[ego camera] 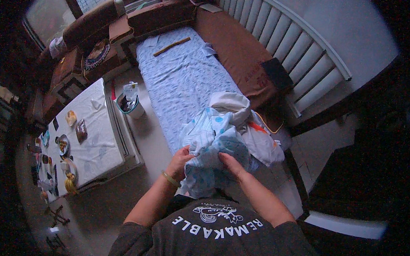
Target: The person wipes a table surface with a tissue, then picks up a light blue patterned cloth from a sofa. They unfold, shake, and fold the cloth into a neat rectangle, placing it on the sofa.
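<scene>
My left hand (180, 161), with a pale bangle on its wrist, grips the edge of a thin white cloth with light blue dots (221, 145). The thumb of my right hand (231, 165) lies on the same cloth, its fingers hidden under the folds. Bunched and crumpled, the cloth hangs in front of my dark shirt. Just beyond it, a rolled whitish fabric (231, 103) and a white cloth with an orange print (263, 143) lie at the near end of the bed. A light blue patterned sheet (190, 76) covers the bed.
A brown stick (171, 47) lies across the sheet's far end. To the left are a bin (134, 108) and a table with a white tablecloth (100, 131), holding bananas (70, 183) and a plate of small fruit (62, 145). A brown sofa (161, 16) and a white radiator (289, 32) stand beyond.
</scene>
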Motion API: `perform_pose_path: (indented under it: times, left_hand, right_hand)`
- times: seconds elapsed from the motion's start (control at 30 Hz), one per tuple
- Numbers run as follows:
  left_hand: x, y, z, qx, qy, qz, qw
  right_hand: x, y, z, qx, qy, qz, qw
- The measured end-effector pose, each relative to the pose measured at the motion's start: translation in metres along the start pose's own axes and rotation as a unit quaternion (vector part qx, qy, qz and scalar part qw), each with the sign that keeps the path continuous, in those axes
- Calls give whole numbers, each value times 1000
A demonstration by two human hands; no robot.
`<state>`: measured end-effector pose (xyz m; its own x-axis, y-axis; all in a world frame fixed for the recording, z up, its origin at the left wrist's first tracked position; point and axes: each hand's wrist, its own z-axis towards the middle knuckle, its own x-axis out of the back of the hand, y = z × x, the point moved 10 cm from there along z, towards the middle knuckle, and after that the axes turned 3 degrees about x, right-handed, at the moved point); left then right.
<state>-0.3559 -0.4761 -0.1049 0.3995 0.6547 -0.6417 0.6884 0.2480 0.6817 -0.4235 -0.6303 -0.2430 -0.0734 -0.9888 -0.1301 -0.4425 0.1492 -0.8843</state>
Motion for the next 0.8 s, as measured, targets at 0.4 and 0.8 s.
perform_pose_path:
  times: [0.4, 0.8]
  left_hand:
    - [20, -9, 0, 60, 60, -19, 996]
    - [27, -6, 2, 21, 63, -22, 998]
  right_hand:
    - [-30, -167, -54, 241, -13, -67, 968]
    - [-103, -235, -92, 373, -104, -302, 871]
